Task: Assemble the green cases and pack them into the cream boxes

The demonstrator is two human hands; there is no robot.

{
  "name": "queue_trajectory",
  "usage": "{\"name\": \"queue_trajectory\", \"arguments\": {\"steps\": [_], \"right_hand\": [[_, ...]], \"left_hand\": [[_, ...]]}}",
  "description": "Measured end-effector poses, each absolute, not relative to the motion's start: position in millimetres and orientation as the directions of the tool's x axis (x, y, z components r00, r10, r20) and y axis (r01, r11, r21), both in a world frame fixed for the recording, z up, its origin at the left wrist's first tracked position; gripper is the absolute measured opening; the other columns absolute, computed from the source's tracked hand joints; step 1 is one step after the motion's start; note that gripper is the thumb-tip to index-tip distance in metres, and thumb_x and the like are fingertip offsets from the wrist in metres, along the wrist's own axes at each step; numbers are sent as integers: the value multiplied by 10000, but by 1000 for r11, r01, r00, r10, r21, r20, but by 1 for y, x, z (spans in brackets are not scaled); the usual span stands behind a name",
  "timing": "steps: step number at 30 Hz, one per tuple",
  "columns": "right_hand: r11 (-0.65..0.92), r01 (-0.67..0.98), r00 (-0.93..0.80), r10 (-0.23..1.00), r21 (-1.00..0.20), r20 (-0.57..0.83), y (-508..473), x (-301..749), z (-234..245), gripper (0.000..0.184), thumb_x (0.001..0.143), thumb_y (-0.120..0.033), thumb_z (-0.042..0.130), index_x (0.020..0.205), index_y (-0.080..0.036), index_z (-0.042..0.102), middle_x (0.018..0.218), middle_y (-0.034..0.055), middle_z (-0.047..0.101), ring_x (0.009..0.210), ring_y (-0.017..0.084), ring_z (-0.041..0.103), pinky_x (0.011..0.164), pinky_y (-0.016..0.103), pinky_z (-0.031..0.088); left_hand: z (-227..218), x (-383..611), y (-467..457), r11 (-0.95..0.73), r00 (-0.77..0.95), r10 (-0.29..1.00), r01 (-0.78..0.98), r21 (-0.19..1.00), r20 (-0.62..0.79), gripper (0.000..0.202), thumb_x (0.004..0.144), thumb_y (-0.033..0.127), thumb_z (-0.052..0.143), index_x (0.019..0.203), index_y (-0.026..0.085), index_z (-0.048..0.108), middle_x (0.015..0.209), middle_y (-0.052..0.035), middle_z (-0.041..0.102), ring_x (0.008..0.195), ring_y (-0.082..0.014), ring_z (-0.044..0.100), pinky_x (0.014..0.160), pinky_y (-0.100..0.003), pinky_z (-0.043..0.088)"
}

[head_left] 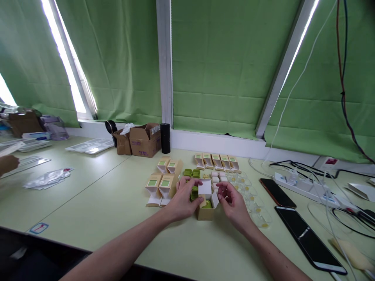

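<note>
A small open kraft box [206,212] sits on the table in front of me with a green round item [207,204] inside and its white lid flap [205,188] raised. My left hand [184,199] curls round the box's left side, thumb on the flap's base. My right hand [233,201] pinches the right side flap with fingers bent. Finished kraft boxes with green windows [159,187] stand to the left, and a row of them [216,161] stands behind. Green containers [191,173] and small white pieces [217,177] lie just beyond the box.
Clear plastic trays [254,205] lie right of my hands, then two phones [277,192] [309,238], a power strip [304,187] and cables. Cardboard cartons [145,139] and a black cylinder [165,138] stand by the window. Another person's hand [7,164] shows at far left near plastic bags [48,178].
</note>
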State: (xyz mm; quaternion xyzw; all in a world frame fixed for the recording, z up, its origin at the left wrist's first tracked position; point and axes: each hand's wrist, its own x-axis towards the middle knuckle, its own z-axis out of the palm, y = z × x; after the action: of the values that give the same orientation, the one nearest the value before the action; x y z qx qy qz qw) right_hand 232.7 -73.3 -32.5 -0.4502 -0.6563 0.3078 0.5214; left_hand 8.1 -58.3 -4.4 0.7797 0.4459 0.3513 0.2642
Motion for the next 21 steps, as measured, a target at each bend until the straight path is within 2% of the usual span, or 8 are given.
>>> {"name": "queue_trajectory", "arguments": {"steps": [7,21], "right_hand": [[399,279,-69,916,-873,396,-74,230,-32,288,952,-377,612,1196,-226,581,915,20,583,701,167,565,574,264,469],[430,413,-166,902,-803,398,-76,225,-34,358,942,-317,617,1282,-263,518,1014,19,599,699,158,597,618,288,495]], "left_hand": [[-8,10,-58,-503,360,862,517,692,357,373,885,259,694,1243,244,588,1262,-124,547,1230,-332,503,1105,-557,461],[-12,11,-57,-539,361,841,516,666,402,343,887,226,677,1215,237,578,1243,-118,553,1190,-314,514,1093,-541,464]]}}
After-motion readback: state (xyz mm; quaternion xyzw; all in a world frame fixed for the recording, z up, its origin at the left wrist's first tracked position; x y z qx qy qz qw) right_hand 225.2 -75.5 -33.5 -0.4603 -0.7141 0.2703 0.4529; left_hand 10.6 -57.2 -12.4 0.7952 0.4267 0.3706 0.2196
